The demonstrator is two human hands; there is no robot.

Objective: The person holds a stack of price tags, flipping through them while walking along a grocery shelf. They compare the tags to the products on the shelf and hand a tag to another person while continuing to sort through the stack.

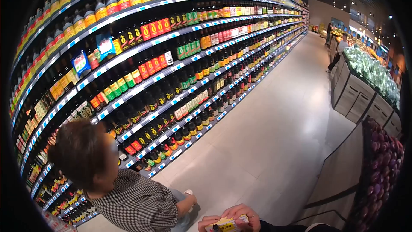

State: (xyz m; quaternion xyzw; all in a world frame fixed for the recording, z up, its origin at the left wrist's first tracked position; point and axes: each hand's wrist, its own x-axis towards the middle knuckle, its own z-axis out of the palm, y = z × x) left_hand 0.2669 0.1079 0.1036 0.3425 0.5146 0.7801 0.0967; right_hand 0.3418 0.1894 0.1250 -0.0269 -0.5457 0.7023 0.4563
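At the bottom edge of the head view, my left hand (pixel 207 222) and my right hand (pixel 243 213) are close together. Between them they grip a small yellow and white card (pixel 227 225) with a price printed on it. A dark round-topped object (pixel 216 227) stands at the card's left part; what it is cannot be made out. The fingers of my right hand curl over the card's upper edge. My left hand pinches its left end. The lower parts of both hands are cut off by the frame.
A person (pixel 133 197) in a checked shirt stands close on the left. Long shelves (pixel 180 64) of bottles line the left side. Purple produce (pixel 382 167) and leafy greens (pixel 371 71) fill stands on the right. Another person (pixel 339 51) is farther along the aisle floor (pixel 257 116).
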